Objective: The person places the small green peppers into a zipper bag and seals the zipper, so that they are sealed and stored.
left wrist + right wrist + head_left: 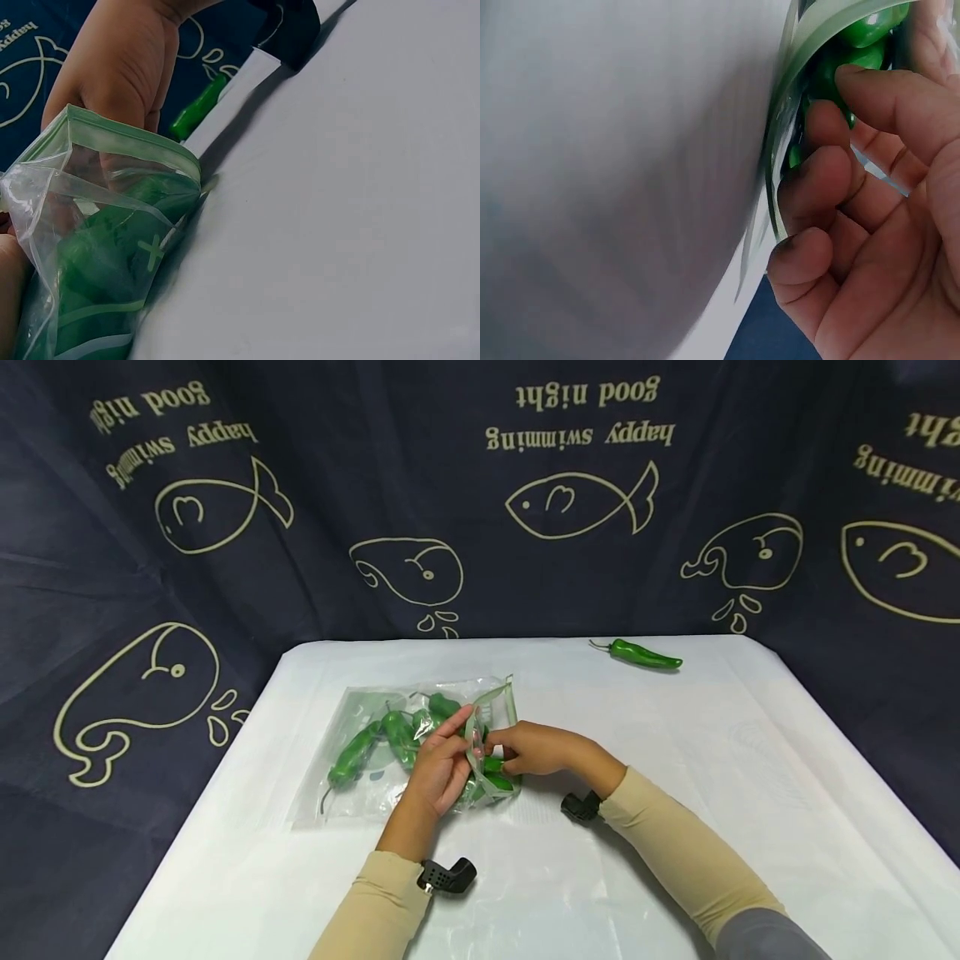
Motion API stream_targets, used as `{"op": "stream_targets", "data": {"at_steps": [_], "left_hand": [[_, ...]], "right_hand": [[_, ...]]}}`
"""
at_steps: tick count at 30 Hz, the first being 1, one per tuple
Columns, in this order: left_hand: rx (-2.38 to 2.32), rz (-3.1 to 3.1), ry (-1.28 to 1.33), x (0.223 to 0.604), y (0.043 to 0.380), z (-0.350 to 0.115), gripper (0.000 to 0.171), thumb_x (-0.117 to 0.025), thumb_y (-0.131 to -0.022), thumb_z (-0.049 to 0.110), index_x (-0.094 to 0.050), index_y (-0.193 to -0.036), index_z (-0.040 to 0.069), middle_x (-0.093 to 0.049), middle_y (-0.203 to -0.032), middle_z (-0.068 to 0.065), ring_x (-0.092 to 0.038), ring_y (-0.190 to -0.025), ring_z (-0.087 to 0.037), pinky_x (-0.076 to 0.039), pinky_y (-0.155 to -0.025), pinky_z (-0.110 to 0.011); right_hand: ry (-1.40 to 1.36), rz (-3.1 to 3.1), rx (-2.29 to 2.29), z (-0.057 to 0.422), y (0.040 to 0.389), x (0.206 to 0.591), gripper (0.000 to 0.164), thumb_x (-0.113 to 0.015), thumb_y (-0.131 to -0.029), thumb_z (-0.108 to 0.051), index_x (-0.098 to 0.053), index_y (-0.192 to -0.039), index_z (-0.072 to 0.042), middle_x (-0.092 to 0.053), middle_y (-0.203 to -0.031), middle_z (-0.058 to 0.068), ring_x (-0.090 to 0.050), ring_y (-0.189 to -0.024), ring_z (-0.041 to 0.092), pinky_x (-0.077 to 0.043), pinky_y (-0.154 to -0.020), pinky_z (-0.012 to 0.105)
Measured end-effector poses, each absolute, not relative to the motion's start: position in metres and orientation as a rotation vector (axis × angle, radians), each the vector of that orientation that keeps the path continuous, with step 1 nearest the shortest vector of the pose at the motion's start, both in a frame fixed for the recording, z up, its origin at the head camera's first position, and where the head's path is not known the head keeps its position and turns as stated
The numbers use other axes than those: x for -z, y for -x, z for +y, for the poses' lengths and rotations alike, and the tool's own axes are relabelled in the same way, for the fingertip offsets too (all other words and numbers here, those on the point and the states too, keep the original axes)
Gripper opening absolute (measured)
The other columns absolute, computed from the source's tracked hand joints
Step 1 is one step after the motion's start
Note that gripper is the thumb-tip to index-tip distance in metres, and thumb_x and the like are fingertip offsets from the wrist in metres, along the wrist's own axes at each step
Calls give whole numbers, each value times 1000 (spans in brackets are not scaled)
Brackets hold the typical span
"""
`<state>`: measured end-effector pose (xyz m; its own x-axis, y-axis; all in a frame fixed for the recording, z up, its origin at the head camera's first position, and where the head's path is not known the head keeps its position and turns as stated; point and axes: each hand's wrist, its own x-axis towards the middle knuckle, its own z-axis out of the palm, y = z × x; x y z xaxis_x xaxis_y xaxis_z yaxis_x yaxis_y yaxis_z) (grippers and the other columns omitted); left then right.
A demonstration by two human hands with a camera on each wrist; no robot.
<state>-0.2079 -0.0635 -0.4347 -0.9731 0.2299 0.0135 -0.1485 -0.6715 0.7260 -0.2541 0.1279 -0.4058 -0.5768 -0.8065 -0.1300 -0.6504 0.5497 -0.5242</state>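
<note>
A clear zip-top plastic bag (315, 777) with a green rim lies on the white table, its mouth facing right. Inside it are several green peppers (354, 758), some with stems. My left hand (437, 772) holds the bag's rim at the mouth, one finger extended along the plastic. Into that opening reach the fingers of my right hand (543, 748), loosely bent. In the right wrist view, green peppers (866, 56) show just beyond the thumb and fingertips, and the palm holds nothing. Whether the fingertips touch a pepper cannot be told.
Another green pepper (647, 655) lies by the table's far edge, right of centre. Behind the white table (712, 735) hangs a dark blue cloth (480, 593) printed with fish and whales. Black wrist cameras (450, 877) sit on both forearms.
</note>
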Motion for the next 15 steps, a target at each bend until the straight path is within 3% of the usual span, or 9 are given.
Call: {"op": "stream_targets", "data": {"at_steps": [15], "left_hand": [[-2718, 1163, -148, 437, 208, -63, 59, -36, -89, -17, -41, -146, -7, -40, -144, -11, -52, -92, -12, -46, -73, -21]], "right_hand": [[1192, 2414, 594, 127, 258, 408, 26, -60, -91, 1, -60, -109, -18, -64, -85, -7, -57, -73, 9, -48, -66, 27]]}}
